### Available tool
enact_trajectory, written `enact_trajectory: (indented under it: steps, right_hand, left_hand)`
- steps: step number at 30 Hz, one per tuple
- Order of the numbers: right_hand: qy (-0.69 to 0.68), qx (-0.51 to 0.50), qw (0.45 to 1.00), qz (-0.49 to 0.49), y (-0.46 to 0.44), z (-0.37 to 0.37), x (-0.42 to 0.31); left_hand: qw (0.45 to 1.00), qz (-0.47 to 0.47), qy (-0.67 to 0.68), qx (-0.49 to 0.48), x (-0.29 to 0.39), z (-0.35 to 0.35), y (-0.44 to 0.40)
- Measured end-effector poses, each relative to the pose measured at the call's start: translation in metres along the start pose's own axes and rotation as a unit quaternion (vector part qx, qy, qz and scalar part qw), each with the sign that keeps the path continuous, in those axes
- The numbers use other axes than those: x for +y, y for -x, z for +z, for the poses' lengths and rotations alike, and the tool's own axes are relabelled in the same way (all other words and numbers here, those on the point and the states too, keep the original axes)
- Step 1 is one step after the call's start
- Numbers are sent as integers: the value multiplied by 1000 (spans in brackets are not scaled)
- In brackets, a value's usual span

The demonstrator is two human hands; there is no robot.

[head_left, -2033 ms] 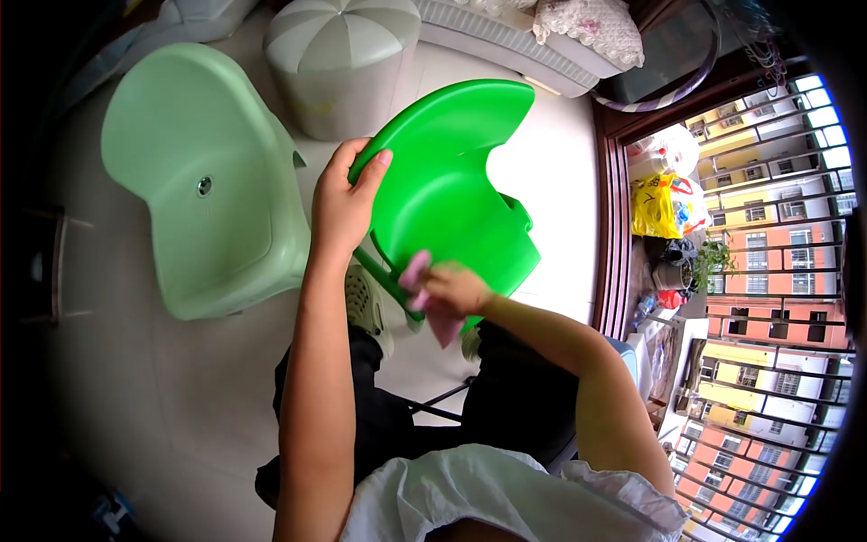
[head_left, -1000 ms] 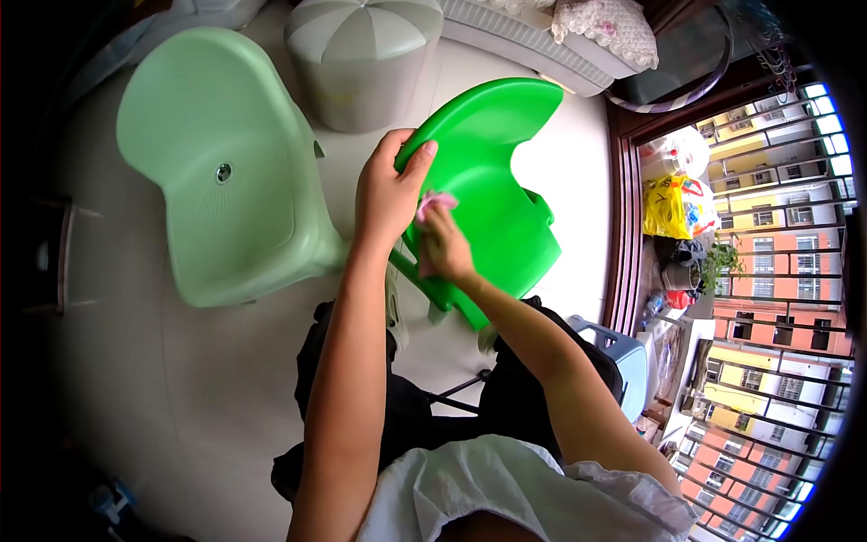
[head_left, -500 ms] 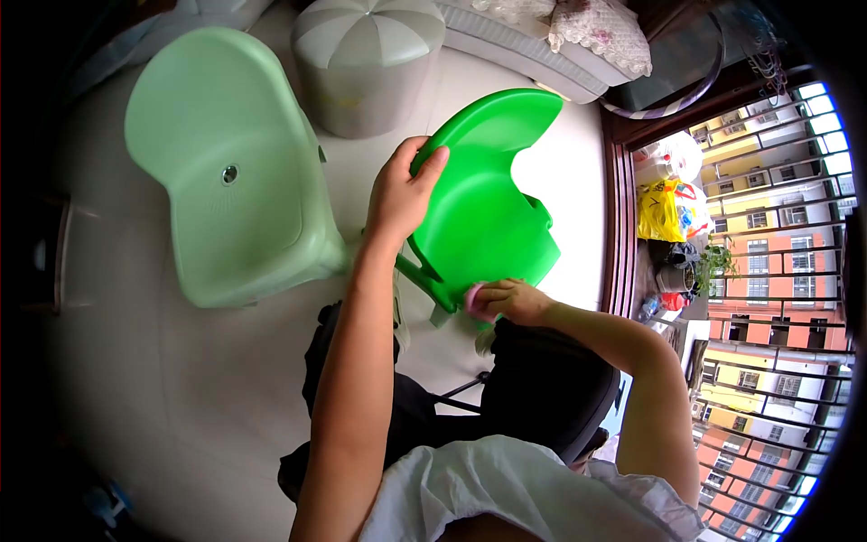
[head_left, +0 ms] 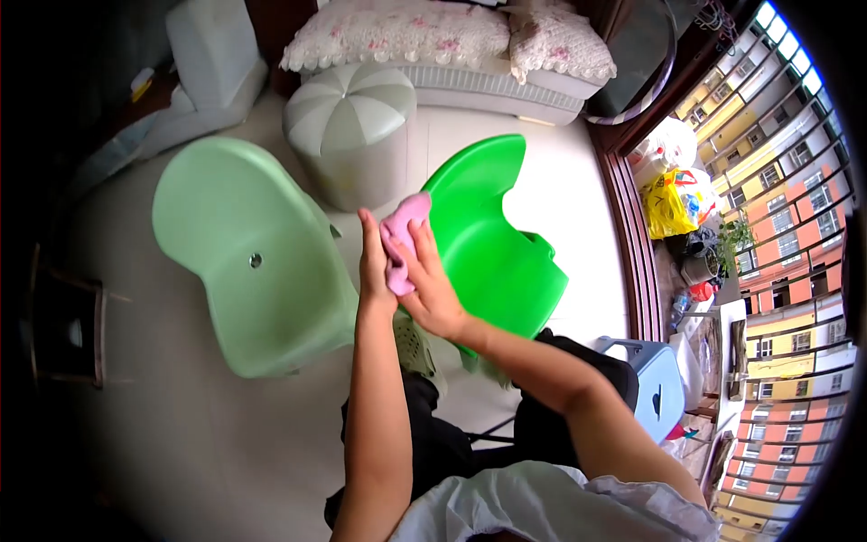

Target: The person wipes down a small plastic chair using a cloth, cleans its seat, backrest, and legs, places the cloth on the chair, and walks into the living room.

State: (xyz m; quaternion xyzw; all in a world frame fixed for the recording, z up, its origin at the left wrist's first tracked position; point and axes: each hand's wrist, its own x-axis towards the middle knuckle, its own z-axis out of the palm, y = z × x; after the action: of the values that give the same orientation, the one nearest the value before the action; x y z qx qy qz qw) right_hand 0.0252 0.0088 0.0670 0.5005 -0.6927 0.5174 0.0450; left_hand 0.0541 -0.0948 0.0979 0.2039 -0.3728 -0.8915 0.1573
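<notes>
A crumpled pink cloth (head_left: pixel 400 237) is pressed between my two hands, above the gap between the two green plastic seats. My left hand (head_left: pixel 375 266) is upright against its left side, its fingers fairly straight. On the other side, my right hand (head_left: pixel 433 289) has its fingers over the cloth. Just behind my right hand stands the bright green plastic seat (head_left: pixel 488 262), with a curved back and a cut-out edge; my hand and forearm cover part of it. To the left is the pale green plastic seat (head_left: pixel 257 312), with a round metal fitting in it.
A round grey-and-white pouf (head_left: pixel 348 135) stands behind the seats, before a couch with floral covers (head_left: pixel 406 36). A blue plastic stool (head_left: pixel 657 384) is at the right, near a yellow bag (head_left: pixel 673 206) and a barred window. A light green shoe (head_left: pixel 415 348) shows below my hands.
My left hand has let go of the bright green seat's rim. My right hand has lifted the pink cloth from the seat's lower edge to my left hand. The view has shifted.
</notes>
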Motion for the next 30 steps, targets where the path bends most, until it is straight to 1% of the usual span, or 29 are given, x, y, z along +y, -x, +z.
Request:
enact_trajectory:
  steps: [2, 4, 6, 7, 9, 10, 11, 12, 14, 16, 18, 20, 22, 23, 25, 26, 27, 28, 29, 30]
  right_hand:
    - [83, 14, 996, -25, -10, -1, 13]
    - [115, 15, 993, -21, -35, -17, 27]
    - [187, 90, 976, -68, -70, -33, 55]
    - [218, 124, 965, -80, -85, -47, 71]
    - [284, 178, 939, -73, -108, -74, 117]
    - [321, 185, 929, -30, -115, -89, 138]
    - [322, 191, 926, 57, -118, -106, 146]
    - [336, 220, 908, 118, -118, -115, 153]
    - [313, 263, 899, 157, -114, -115, 169]
    - [243, 310, 918, 51, -104, -91, 158]
    - [146, 265, 953, -2, -89, -53, 121]
    - [52, 220, 974, 14, -66, -15, 69]
    - [-18, 192, 981, 13, -40, 9, 33]
    - [-34, 179, 983, 3, -29, 12, 23]
    - [-51, 167, 985, -9, -26, 11, 23]
    - [-16, 157, 987, -12, -30, 5, 32]
    - [19, 147, 989, -14, -36, 0, 44]
    - [37, 195, 978, -60, -47, -4, 66]
    - [59, 231, 970, -44, -57, -16, 84]
    - [34, 290, 956, -21, -70, -26, 101]
  left_hand:
    - [999, 43, -17, 24, -2, 7, 3]
    - [999, 31, -34, 26, -4, 8, 0]
    - [994, 39, -104, -27, -2, 6, 0]
    - [993, 38, -106, -28, -3, 6, 0]
    - [983, 40, -179, 2, -5, 5, -1]
    - [980, 73, -183, 34, -6, 11, 1]
    - [977, 67, -196, 38, -6, 10, 1]
    - [975, 61, -209, 44, -7, 10, 1]
    - [975, 57, -205, 56, -9, 9, -1]
    - [975, 54, -204, 65, -11, 10, -2]
    - [985, 52, -157, 59, -11, 9, -4]
    - [985, 53, -154, 56, -14, 8, -3]
    - [988, 79, -104, 85, -15, 11, -4]
    - [998, 43, -42, 13, -15, 6, -4]
    - [999, 46, -8, -26, -16, 6, -6]
    - [998, 42, 6, -46, -17, 6, -6]
    - [988, 91, -125, -7, -17, 5, -3]
    - [957, 138, -254, 32, -16, 6, 0]
    - [961, 123, -242, 47, -15, 11, 3]
    - [966, 109, -228, 60, -13, 16, 4]
